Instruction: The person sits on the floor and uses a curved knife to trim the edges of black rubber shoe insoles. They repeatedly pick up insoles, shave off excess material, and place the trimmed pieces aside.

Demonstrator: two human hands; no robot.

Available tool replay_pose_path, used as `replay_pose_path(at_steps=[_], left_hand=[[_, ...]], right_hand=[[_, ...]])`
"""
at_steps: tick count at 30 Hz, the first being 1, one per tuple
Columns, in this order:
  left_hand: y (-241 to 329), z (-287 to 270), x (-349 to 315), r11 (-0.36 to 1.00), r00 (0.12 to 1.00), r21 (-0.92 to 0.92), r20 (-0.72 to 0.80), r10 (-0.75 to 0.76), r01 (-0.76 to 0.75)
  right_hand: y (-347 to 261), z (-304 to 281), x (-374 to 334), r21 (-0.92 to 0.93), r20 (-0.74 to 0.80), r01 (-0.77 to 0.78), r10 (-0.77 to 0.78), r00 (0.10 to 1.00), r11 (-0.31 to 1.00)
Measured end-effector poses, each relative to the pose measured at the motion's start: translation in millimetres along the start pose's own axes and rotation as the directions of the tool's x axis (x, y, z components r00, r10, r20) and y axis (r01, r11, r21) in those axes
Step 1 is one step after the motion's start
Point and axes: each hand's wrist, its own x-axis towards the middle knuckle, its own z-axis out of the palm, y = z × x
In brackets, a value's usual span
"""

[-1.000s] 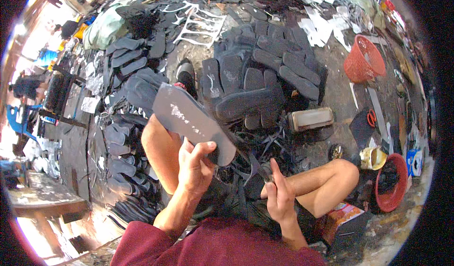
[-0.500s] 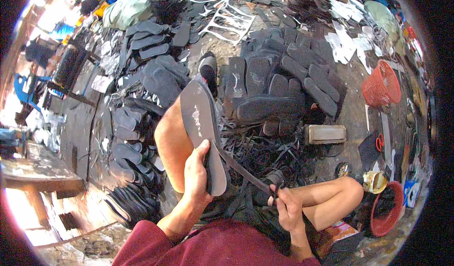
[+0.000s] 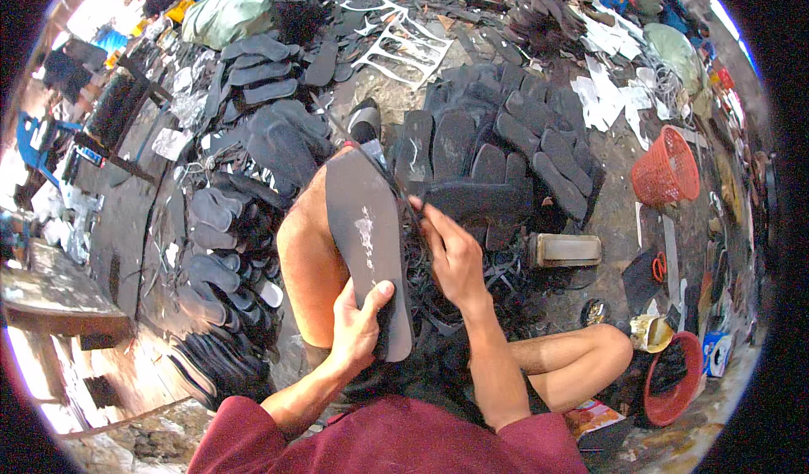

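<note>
A flat grey shoe sole (image 3: 368, 246) with pale scuff marks is held toe upward over my raised left knee. My left hand (image 3: 358, 321) is closed round its lower end, the thumb pressed on the face. Close by its upper right edge is my right hand (image 3: 451, 251), closed with the fingertips pinched together. A narrow dark piece lies at those fingertips along the sole's edge; whether it is a blade or a strip I cannot make out.
Stacks of dark soles (image 3: 455, 141) lie ahead, over a heap of black offcuts (image 3: 438, 293). To the right are a red basket (image 3: 666, 166), a pale block (image 3: 567, 250), orange-handled scissors (image 3: 658, 266) and a red basin (image 3: 698, 381). A wooden bench (image 3: 67, 305) stands at left.
My right hand has moved up and left from near my right knee to the sole's upper edge. The dark strip stretched from sole to hand no longer shows. The sole has shifted slightly down and right.
</note>
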Motion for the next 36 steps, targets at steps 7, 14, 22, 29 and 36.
replay_pose_path(at_steps=[7, 14, 22, 29, 36], left_hand=[[32.9, -33.8, -12.4, 0.946, 0.971, -0.218, -0.036, 0.237, -0.239], [68.3, -64.7, 1.8, 0.941, 0.966, -0.286, 0.234, -0.113, 0.180], [46.8, -62.3, 6.1, 0.969, 0.961, -0.146, 0.223, -0.163, 0.199], [54.6, -61.5, 15.1, 0.979, 0.896, 0.061, 0.395, -0.204, 0.196], [60.8, -48.6, 16.8, 0.953, 0.854, 0.265, 0.451, -0.258, 0.148]], right_hand=[[-57.4, -4.2, -31.2, 0.140, 0.109, 0.112, -0.127, 0.986, 0.984], [-1.9, -27.2, -137.7, 0.321, 0.217, -0.135, 0.065, 0.974, 0.937], [1.3, -65.9, -123.1, -0.055, 0.213, 0.042, -0.030, 0.977, 0.998], [-27.5, -95.5, -27.0, -0.065, 0.492, 0.202, -0.145, 0.858, 0.977], [-58.0, -72.7, 41.7, -0.009, 0.705, 0.286, -0.197, 0.682, 0.958]])
